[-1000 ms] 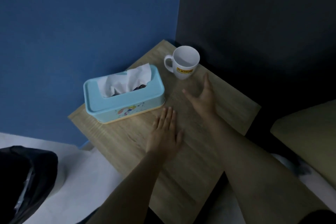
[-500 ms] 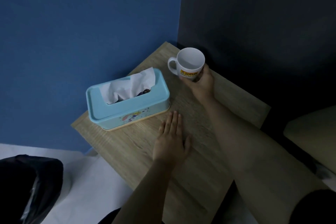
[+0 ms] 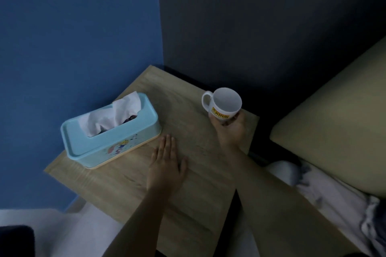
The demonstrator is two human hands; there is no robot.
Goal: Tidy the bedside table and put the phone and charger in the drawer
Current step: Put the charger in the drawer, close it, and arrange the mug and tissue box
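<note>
Right hand [image 3: 229, 129] fingers closed round white mug [image 3: 224, 104] at bedside table [image 3: 125, 183] right edge, left hand [image 3: 166, 168] flat and empty; keep mug upright; phone, charger unseen

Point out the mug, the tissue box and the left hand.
mug [image 3: 219, 113]: head view, on its outer wall at the yellow label.
tissue box [image 3: 108, 144]: head view, on its light-blue front wall.
left hand [image 3: 166, 168]: head view, on the back of the hand.
</note>
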